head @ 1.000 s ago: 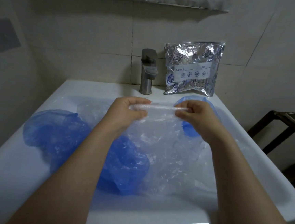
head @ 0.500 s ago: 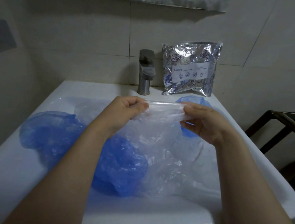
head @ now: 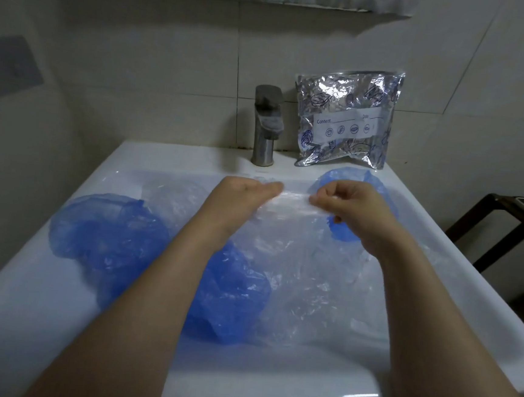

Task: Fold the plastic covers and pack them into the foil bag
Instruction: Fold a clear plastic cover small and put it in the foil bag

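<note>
Sink (head: 57,275) — L hand (head: 238,196) & R hand (head: 353,211) pinch clear cover (head: 305,265).

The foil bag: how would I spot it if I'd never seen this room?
Find the white sink and the metal faucet at its back edge. Just right of the faucet, the foil bag leans upright against the tiled wall. It is the only crinkled silver thing, with a white label; the covers nearby are blue or clear.

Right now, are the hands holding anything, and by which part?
Both grip the clear crinkled plastic cover by its rolled top edge: left hand at one end, right hand at the other.
</note>
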Demonstrator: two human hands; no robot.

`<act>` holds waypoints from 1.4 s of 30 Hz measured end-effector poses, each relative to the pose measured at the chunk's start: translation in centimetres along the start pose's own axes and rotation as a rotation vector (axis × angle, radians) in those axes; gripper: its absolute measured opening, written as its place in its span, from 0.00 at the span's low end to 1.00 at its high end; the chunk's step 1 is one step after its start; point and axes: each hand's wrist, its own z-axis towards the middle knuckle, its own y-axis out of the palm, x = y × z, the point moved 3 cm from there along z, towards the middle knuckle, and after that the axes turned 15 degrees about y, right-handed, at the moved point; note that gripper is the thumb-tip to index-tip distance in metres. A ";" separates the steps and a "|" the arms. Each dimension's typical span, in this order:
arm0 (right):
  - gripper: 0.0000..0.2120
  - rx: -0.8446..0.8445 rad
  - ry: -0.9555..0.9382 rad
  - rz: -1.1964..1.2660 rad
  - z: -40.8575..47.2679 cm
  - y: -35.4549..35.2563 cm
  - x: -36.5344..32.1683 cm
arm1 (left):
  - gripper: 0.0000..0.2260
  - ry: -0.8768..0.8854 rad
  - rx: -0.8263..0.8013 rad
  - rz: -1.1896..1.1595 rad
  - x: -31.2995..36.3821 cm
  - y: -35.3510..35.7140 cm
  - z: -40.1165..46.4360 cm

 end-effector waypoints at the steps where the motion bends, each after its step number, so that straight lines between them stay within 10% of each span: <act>1: 0.08 -0.024 -0.026 -0.024 -0.1 -0.1 -0.1 | 0.14 0.030 -0.010 0.024 0.1 0.1 0.0; 11: 0.08 0.044 -0.124 -0.078 -0.6 -0.9 -0.7 | 0.15 0.000 -0.086 -0.233 -0.1 -0.9 0.1; 18: 0.09 0.041 -0.160 -0.120 -1.0 -0.8 -1.0 | 0.05 0.117 0.047 0.109 -0.4 -1.2 0.4; 27: 0.10 -0.248 0.001 0.528 -0.6 -1.2 -0.5 | 0.09 0.159 -0.143 -0.159 1.4 -1.8 0.0; 42: 0.16 -0.107 -0.130 0.305 -0.9 -0.3 -1.4 | 0.10 0.129 0.060 -0.042 0.3 -2.6 0.8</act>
